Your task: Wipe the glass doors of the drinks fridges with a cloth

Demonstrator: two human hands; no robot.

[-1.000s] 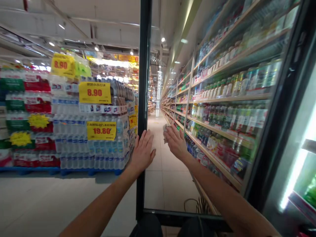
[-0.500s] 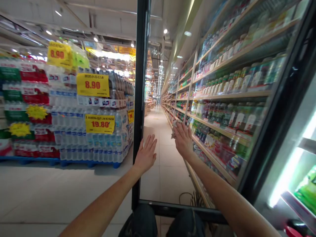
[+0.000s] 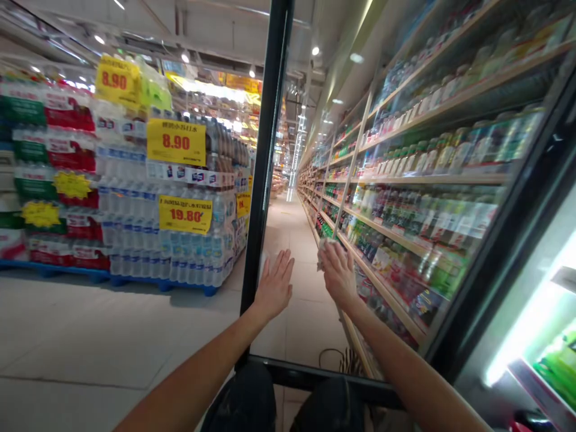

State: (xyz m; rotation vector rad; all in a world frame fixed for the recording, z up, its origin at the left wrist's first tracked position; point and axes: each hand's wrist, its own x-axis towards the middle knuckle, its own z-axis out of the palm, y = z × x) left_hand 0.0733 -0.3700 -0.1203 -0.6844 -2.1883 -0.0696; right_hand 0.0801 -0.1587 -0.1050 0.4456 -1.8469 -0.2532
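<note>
A glass door (image 3: 299, 324) with a black frame (image 3: 263, 180) stands in front of me, swung out from a lit cooler. My left hand (image 3: 273, 287) lies flat near the glass by the frame's left side, fingers stretched and holding nothing. To its right, my right hand (image 3: 341, 276) presses a crumpled whitish cloth (image 3: 321, 253) to the pane under its fingers. Part of the cloth is hidden by that hand. My knees (image 3: 252, 396) are bent below the door's lower edge.
Stacked packs of bottled water (image 3: 180, 246) with yellow price signs stand on a blue pallet (image 3: 162, 283) to the left. Shelves of bottled drinks (image 3: 405, 228) show in the glass on the right. A lit cooler shelf (image 3: 540, 384) with green packs is at far right.
My right hand with the cloth has slid lower on the glass, and my left hand sits slightly lower too. The whole view has tilted a little.
</note>
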